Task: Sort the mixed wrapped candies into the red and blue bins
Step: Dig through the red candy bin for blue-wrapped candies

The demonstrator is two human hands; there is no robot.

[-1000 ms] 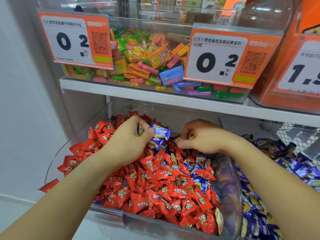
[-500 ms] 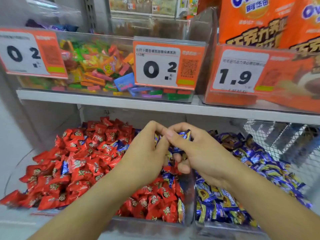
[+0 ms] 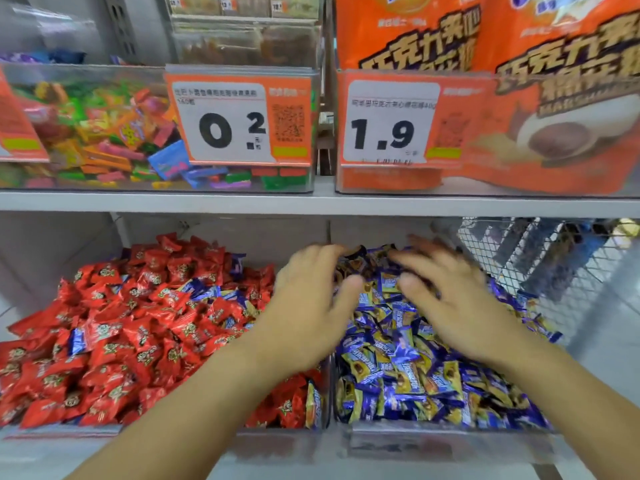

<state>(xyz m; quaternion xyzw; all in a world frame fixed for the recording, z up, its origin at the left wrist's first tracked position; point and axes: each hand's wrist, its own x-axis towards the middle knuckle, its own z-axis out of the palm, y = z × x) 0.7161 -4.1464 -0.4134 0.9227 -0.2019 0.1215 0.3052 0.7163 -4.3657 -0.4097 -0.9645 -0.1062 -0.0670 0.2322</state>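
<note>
Two clear bins sit side by side on the lower shelf. The left bin [image 3: 277, 445] holds a heap of red wrapped candies [image 3: 114, 341] with a few blue ones [image 3: 204, 292] mixed in. The right bin [image 3: 446, 441] holds blue and yellow wrapped candies [image 3: 398, 368]. My left hand [image 3: 308, 313] hovers over the divider between the bins, fingers spread and loose, holding nothing. Blurred by motion, my right hand [image 3: 460, 306] is spread flat over the blue pile, and it holds nothing.
The upper shelf [image 3: 311, 202] carries a clear bin of mixed coloured candies [image 3: 104, 133] with a 0.2 price tag [image 3: 239, 119], and orange snack bags [image 3: 519, 98] behind a 1.9 tag. A wire mesh basket [image 3: 540, 258] stands to the right of the blue bin.
Both hands, which held blue candies together over the red bin, have moved right over the blue bin and spread open. The candies are out of my fingers. The camera has panned right.
</note>
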